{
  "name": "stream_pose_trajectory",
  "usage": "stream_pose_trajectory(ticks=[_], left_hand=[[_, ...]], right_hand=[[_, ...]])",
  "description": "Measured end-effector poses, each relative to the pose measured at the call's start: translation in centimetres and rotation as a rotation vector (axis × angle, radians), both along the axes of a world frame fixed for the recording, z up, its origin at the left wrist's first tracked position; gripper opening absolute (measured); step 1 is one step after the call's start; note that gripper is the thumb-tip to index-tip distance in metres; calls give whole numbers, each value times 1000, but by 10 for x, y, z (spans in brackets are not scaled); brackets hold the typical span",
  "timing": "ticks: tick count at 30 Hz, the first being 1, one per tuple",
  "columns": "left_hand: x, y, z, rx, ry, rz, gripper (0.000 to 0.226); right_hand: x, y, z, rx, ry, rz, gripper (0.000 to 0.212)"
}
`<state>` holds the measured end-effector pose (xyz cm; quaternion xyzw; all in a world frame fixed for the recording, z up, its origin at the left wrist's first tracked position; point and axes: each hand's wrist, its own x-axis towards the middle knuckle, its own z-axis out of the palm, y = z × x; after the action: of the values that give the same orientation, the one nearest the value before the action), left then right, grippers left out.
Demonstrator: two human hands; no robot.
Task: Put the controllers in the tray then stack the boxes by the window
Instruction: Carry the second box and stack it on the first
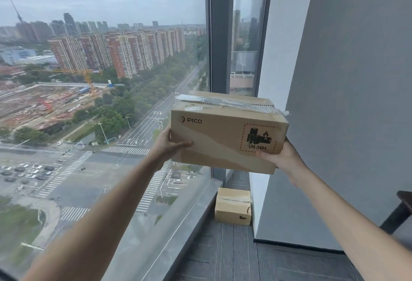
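Observation:
I hold a brown cardboard box, printed PICO and UN 3481 with loose clear tape on top, out in front of me at arm's length. My left hand grips its lower left corner. My right hand supports its lower right corner. Far below it, a second, similar cardboard box rests on the floor in the corner between the window and the white pillar. No controllers or tray are in view.
A floor-to-ceiling window fills the left, with a grey sill along its base. A white pillar and grey wall stand on the right. A dark table edge and leg show at far right. The floor is dark carpet.

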<state>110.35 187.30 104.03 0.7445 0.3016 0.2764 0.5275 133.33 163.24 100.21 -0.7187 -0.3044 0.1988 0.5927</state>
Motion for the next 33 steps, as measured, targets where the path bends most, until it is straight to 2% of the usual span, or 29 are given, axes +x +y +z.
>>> stream_pose_trajectory(ticks=[5,18,26,31,33], left_hand=[[69,81,-27,-40,35,-24,47],[277,276,-175,-235,99,-195,65],[359,318,-246,-306,235,-211,61],[391,324,-296,-297,293,-191,79],[401,321,-324,-298,309,-152,80]], right_hand=[[61,69,-24,-99,-1,15,67],[229,237,-116,-230,107,-172,79],[302,278,-190,-273,278,-201,82],[348,289,-241,-282,340,-163,81],[367,292,-271,-311,360,-144,81]])
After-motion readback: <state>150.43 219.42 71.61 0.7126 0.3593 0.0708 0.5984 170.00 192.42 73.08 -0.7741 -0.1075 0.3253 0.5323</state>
